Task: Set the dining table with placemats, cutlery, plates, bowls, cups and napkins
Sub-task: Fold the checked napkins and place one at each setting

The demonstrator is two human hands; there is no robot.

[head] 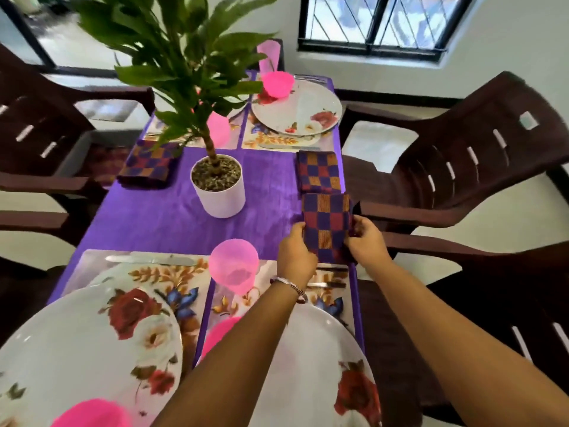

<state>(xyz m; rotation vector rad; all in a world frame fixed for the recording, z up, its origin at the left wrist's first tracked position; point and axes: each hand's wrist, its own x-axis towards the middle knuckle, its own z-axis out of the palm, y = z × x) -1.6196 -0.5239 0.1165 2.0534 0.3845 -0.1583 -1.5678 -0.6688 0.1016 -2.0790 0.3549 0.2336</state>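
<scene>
Both hands grip a folded checked napkin point(326, 226) over the right edge of the table point(172, 217): the left hand point(295, 254) pinches its left side, the right hand point(366, 238) its right. Another napkin point(318, 171) lies just beyond it, near the potted plant point(218, 186).

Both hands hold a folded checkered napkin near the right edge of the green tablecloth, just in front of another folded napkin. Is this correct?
Not quite: the head view shows the tablecloth is purple, not green. The rest holds: the left hand and right hand hold a folded checkered cloth napkin near its right edge, just in front of another folded checkered napkin.
</scene>
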